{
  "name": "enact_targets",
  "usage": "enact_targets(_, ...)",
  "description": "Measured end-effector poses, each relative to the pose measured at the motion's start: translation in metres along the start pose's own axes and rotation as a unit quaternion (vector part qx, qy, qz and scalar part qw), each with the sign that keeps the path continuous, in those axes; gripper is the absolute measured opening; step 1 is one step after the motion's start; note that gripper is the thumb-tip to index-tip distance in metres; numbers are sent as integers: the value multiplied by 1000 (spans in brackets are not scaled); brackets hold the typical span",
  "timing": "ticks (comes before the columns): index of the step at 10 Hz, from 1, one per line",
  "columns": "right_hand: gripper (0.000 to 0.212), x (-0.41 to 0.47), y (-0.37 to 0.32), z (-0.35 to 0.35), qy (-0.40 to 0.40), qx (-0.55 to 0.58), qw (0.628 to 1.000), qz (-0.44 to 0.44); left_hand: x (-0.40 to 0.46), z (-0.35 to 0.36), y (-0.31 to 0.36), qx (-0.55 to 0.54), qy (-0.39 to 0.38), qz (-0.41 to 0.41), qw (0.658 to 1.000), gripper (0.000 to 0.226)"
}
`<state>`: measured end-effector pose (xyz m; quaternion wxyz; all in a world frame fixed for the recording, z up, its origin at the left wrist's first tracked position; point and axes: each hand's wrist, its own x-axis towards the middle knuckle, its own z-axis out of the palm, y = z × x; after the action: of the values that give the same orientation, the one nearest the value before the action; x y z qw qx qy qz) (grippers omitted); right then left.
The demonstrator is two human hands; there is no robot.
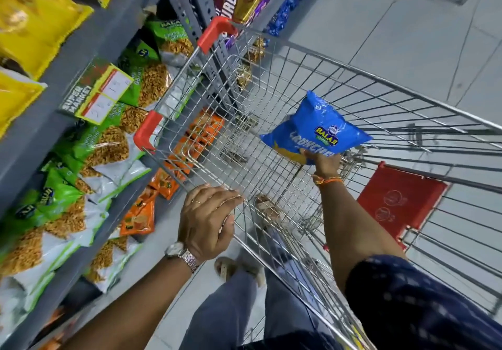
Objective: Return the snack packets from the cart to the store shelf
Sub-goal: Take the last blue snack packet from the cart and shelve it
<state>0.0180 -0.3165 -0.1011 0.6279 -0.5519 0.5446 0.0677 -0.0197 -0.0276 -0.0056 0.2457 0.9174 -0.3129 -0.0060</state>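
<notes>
- Grey floor tiles [407, 37] run under a wire cart [271, 121] that stands just beside a grey metal shelf [89, 51] on our left.
- We note the right hand [324, 163] closed on the lower edge of a blue snack packet [315, 127], pinching it from below; the packet is held up inside the cart basket, clear of the wire bottom.
- Judgement: gripping one edge lets the puffed bag hang free, ready to swing over the rim toward the shelf.
- Left hand [210, 219] is curled shut around the cart's near top rail, probably to steady the cart against rolling.
- Packet: glossy, crinkled film, pillow-shaped, air-filled; likely light and slippery, so a firm pinch suits it.
- Cart: thin shiny wire grid, red plastic corner caps [148, 131], red folded seat flap [399, 200].
- Shelf stock: green-and-white packets [89, 143] with clear windows, yellow bags [35, 21] above, small orange packets [138, 216] lower down.
- We cannot see any other packets in the cart; the basket bottom looks bare through the wire.
- Yellow price tag [103, 97] hangs on the shelf edge.
</notes>
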Motion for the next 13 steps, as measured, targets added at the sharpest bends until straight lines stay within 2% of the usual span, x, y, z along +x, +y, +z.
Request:
enact_targets(1, 46, 13, 10, 2, -10, 45, 998, -52, 0, 2, 0, 0, 14, -3, 1000, 46)
enact_targets(2, 55, 19, 16, 1, -8, 69, 990, -120, 0, 5, 1, 5, 29, -5, 1000, 46)
enact_targets(3, 47, 13, 14, 6, -8, 53, 991, -126, 0, 6, 0, 14, 33, -1, 999, 46)
enact_targets(5, 45, 0, -4, 21, -38, 33, 986, -160, 0, 0, 1, 13, 18, 1, 1000, 42)
enact_targets(6, 64, -12, -13, 26, -64, -7, 979, -195, -1, -10, 4, 23, -32, -16, 999, 39)
enact_targets(7, 63, -34, -25, 29, -58, -14, 969, -238, -2, -23, 6, 40, -113, -39, 992, 39)
enact_targets(8, 55, -77, -48, 31, -78, 2, 956, -283, -7, -48, 12, 66, -139, -51, 987, 43)
enact_targets(10, 42, -179, -123, 43, -151, 37, 909, -387, -21, -139, 19, 67, -22, -103, 992, 54)
enact_targets(11, 40, -244, -170, 51, -185, 57, 873, -447, -34, -199, 17, 110, 51, -136, 983, 61)
enact_targets(12, 44, -306, -215, 64, -226, 65, 830, -506, -42, -260, 15, 150, 136, -139, 969, 60)
enact_targets(13, 41, -372, -252, 79, -275, 76, 780, -557, -57, -327, 17, 217, 227, -155, 937, 66)
